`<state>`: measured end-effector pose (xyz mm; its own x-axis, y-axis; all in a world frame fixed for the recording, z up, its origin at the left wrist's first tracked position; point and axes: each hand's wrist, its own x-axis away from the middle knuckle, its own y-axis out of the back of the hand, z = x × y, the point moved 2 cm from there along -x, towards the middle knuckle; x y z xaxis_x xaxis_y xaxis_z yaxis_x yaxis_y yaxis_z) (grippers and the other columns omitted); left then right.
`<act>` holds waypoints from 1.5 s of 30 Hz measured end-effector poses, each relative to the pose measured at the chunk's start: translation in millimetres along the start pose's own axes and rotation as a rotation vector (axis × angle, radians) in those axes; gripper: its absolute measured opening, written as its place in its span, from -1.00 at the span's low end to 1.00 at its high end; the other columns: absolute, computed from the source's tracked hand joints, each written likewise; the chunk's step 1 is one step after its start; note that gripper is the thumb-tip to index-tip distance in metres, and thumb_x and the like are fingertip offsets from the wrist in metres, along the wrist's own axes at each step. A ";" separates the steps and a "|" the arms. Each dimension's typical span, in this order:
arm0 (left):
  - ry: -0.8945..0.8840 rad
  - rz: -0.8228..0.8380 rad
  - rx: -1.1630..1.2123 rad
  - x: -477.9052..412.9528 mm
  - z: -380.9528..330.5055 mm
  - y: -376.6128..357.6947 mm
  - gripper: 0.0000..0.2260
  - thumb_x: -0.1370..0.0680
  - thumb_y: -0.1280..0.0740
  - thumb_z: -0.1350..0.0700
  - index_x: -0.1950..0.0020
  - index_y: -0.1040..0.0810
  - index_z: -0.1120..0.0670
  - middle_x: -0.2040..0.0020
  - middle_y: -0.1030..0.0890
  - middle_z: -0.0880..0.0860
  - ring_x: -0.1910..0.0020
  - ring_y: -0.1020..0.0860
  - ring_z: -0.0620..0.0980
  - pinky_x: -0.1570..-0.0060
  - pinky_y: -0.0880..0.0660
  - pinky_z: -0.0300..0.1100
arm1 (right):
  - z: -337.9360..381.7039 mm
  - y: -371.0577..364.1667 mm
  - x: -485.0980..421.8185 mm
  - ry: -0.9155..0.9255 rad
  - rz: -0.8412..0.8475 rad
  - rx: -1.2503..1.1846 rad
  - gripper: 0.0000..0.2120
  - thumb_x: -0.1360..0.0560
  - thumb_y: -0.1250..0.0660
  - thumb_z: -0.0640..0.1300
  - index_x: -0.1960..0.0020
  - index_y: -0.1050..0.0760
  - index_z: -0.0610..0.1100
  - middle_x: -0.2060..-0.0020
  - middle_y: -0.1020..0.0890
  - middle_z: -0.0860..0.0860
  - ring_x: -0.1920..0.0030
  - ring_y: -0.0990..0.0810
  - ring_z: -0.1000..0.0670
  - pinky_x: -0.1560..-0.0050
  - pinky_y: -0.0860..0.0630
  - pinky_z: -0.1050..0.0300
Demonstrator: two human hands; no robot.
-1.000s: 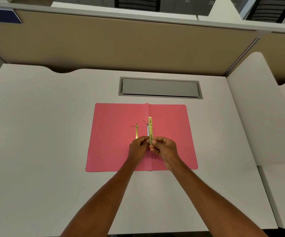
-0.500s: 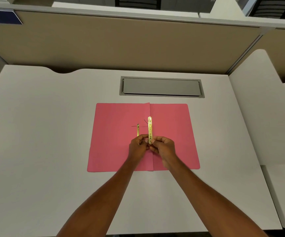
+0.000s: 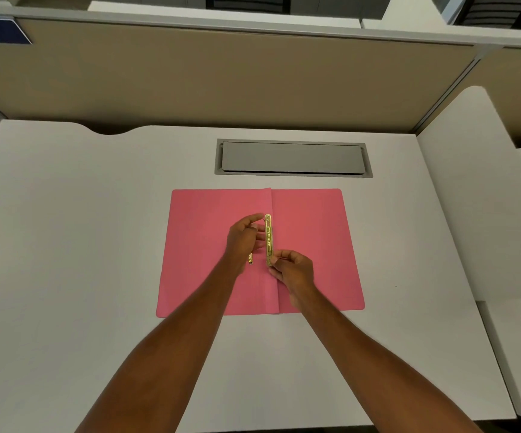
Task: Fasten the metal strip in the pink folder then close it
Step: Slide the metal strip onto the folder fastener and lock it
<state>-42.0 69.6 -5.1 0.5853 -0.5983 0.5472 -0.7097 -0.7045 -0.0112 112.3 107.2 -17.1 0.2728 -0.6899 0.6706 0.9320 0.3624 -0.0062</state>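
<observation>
The pink folder (image 3: 309,245) lies open flat on the white desk, its fold running toward me down the middle. A gold metal strip (image 3: 268,239) lies along the fold. My right hand (image 3: 290,268) pinches the strip's near end. My left hand (image 3: 243,237) is at the strip's far end, fingers spread, index tip touching its top. A second small gold piece (image 3: 250,259) peeks out beside my left wrist on the left leaf; most of it is hidden.
A grey cable hatch (image 3: 292,157) is set into the desk (image 3: 65,245) just beyond the folder. A beige partition (image 3: 221,76) closes the far side. A second white desk surface (image 3: 477,198) adjoins on the right.
My left hand has left the strip's near end and moved up to its far end, covering the small gold piece. My right hand stays pinched on the near end.
</observation>
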 end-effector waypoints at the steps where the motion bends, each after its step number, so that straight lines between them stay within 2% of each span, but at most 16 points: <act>1: 0.002 0.013 -0.016 0.0 -0.9 -2.1 -0.60 -0.69 -0.14 0.36 -0.36 -0.65 0.09 0.03 -0.69 0.15 0.17 -0.60 0.04 0.17 -0.64 -0.08 | 0.0 0.0 0.3 0.000 -0.001 -0.005 -0.85 -0.54 -0.49 -0.39 -0.08 -0.71 -0.26 -0.02 -0.78 -0.20 -0.11 -0.77 -0.22 -0.12 -0.74 -0.06; 3: 0.009 0.032 -0.034 0.9 -1.6 -6.0 -0.65 -0.72 -0.14 0.32 -0.32 -0.67 0.10 -0.04 -0.71 0.23 0.09 -0.62 0.09 0.03 -0.69 0.02 | 0.8 -0.1 1.5 0.001 0.000 -0.022 -0.86 -0.54 -0.48 -0.40 -0.08 -0.71 -0.27 -0.02 -0.78 -0.22 -0.11 -0.77 -0.24 -0.14 -0.74 -0.07; 6: 0.018 0.056 -0.042 2.2 0.3 -9.4 -0.66 -0.73 -0.14 0.30 -0.17 -0.69 0.04 -0.17 -0.73 0.27 0.00 -0.65 0.13 -0.20 -0.65 0.20 | 1.9 0.1 1.8 -0.001 -0.004 -0.039 -0.85 -0.55 -0.48 -0.40 -0.09 -0.70 -0.28 -0.03 -0.77 -0.25 -0.12 -0.77 -0.26 -0.14 -0.74 -0.07; 10: 0.030 0.074 -0.037 3.5 3.5 -11.0 -0.67 -0.72 -0.14 0.31 -0.26 -0.68 0.13 -0.19 -0.75 0.23 -0.08 -0.69 0.11 -0.27 -0.63 0.21 | 0.9 -0.6 1.7 -0.004 0.002 -0.055 -0.85 -0.54 -0.48 -0.40 -0.10 -0.70 -0.28 -0.04 -0.77 -0.26 -0.12 -0.77 -0.26 -0.13 -0.74 -0.06; 14: 0.035 0.101 -0.015 7.9 2.1 -11.5 -0.69 -0.73 -0.15 0.31 -0.33 -0.64 0.18 -0.23 -0.73 0.23 -0.10 -0.70 0.09 -0.23 -0.64 0.15 | 0.3 0.2 1.9 -0.001 0.003 -0.021 -0.86 -0.54 -0.49 -0.39 -0.05 -0.72 -0.23 -0.01 -0.78 -0.20 -0.09 -0.78 -0.23 -0.11 -0.75 -0.06; 18: 0.032 0.106 -0.007 7.7 1.9 -11.9 -0.69 -0.73 -0.15 0.31 -0.35 -0.63 0.20 -0.25 -0.72 0.24 -0.11 -0.69 0.08 -0.16 -0.65 0.07 | -2.4 1.3 2.1 -0.002 0.000 -0.015 -0.87 -0.53 -0.50 -0.39 -0.06 -0.72 -0.25 -0.01 -0.79 -0.20 -0.09 -0.78 -0.23 -0.12 -0.74 -0.06; 22: 0.033 0.114 -0.005 7.8 1.7 -11.9 -0.69 -0.73 -0.16 0.31 -0.31 -0.66 0.16 -0.24 -0.73 0.23 -0.13 -0.68 0.11 -0.30 -0.60 0.19 | -3.3 2.2 3.0 -0.017 -0.006 -0.032 -0.87 -0.53 -0.49 -0.40 -0.06 -0.72 -0.27 -0.02 -0.78 -0.22 -0.11 -0.78 -0.23 -0.09 -0.74 -0.01; 26: 0.042 0.115 -0.003 8.2 1.0 -10.6 -0.69 -0.73 -0.16 0.31 -0.26 -0.68 0.11 -0.24 -0.73 0.22 -0.14 -0.69 0.10 -0.32 -0.60 0.22 | -1.7 3.1 5.0 -0.012 -0.010 -0.024 -0.86 -0.53 -0.48 -0.41 -0.07 -0.71 -0.27 -0.03 -0.78 -0.22 -0.10 -0.78 -0.22 -0.09 -0.75 0.00; 29: 0.032 0.119 0.001 9.3 -0.9 -10.0 -0.70 -0.74 -0.17 0.31 -0.31 -0.66 0.15 -0.25 -0.73 0.22 -0.14 -0.69 0.10 -0.31 -0.60 0.21 | -1.3 1.9 4.9 0.000 0.000 -0.013 -0.84 -0.52 -0.48 -0.42 -0.06 -0.71 -0.27 -0.04 -0.78 -0.24 -0.10 -0.77 -0.23 -0.11 -0.74 -0.03; 32: 0.023 0.122 -0.004 9.4 -1.6 -9.9 -0.70 -0.74 -0.17 0.30 -0.36 -0.64 0.18 -0.25 -0.72 0.22 -0.12 -0.69 0.06 -0.23 -0.64 0.14 | -0.7 1.3 5.1 0.016 0.003 -0.004 -0.84 -0.52 -0.47 -0.43 -0.03 -0.72 -0.24 0.00 -0.78 -0.21 -0.10 -0.77 -0.25 -0.15 -0.73 -0.10; 36: 0.018 0.135 -0.003 7.8 -1.4 -10.4 -0.69 -0.74 -0.16 0.29 -0.36 -0.63 0.19 -0.25 -0.72 0.22 -0.05 -0.72 0.01 -0.06 -0.68 -0.06 | 1.5 -0.6 7.8 0.036 0.000 0.001 -0.82 -0.53 -0.45 -0.43 -0.04 -0.72 -0.23 0.01 -0.79 -0.19 -0.09 -0.77 -0.22 -0.16 -0.73 -0.12; 41: 0.033 0.129 0.027 8.3 0.6 -12.4 -0.71 -0.74 -0.18 0.28 -0.26 -0.67 0.11 -0.19 -0.74 0.16 -0.14 -0.71 0.07 -0.23 -0.64 0.12 | 0.6 1.2 7.1 0.008 -0.009 -0.015 -0.83 -0.53 -0.45 -0.43 -0.05 -0.71 -0.25 -0.01 -0.78 -0.19 -0.05 -0.78 -0.17 -0.10 -0.75 -0.02; 45: 0.029 0.121 0.035 7.3 3.5 -12.8 -0.77 -0.73 -0.25 0.25 -0.25 -0.68 0.08 -0.17 -0.76 0.14 -0.11 -0.72 0.05 -0.21 -0.65 0.10 | -0.3 3.9 6.6 -0.007 -0.023 0.045 -0.84 -0.54 -0.43 -0.41 0.00 -0.72 -0.21 0.05 -0.79 -0.20 0.10 -0.75 -0.10 0.00 -0.76 -0.02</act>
<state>-27.2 72.9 -3.8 0.4843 -0.6688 0.5640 -0.7600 -0.6410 -0.1075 117.8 103.9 -12.9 0.2497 -0.6939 0.6754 0.9263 0.3744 0.0422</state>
